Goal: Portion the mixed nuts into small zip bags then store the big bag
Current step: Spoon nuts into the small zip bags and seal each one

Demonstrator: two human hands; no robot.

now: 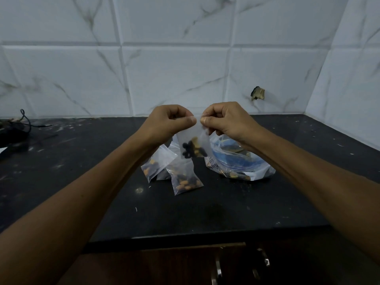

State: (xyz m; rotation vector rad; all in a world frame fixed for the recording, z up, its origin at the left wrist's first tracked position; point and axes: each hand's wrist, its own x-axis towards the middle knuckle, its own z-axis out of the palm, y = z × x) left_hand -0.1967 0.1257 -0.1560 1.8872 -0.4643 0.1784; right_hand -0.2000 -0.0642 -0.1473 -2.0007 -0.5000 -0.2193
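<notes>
Both hands' grips, left hand (169, 122) and right hand (223, 120), pinch clear small bag (194, 145); dark and tan nuts inside.

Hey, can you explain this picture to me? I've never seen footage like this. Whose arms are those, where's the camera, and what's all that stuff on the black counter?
There is no machine here. The single picture comes from a wide-angle camera worn on a person's head, looking forward and down, so the two arms reaching in from the bottom are that person's own.

The left hand and right hand together pinch the top edge of a small clear zip bag, held up above the black counter. It holds a small portion of dark and tan nuts.

On the counter below lie more small filled bags, at least two, bunched together. To their right sits the big bag, clear plastic with blue markings and nuts at its bottom. A dark cord lies far left. Behind is a white marble-patterned tile wall; cabinet handles show below.
</notes>
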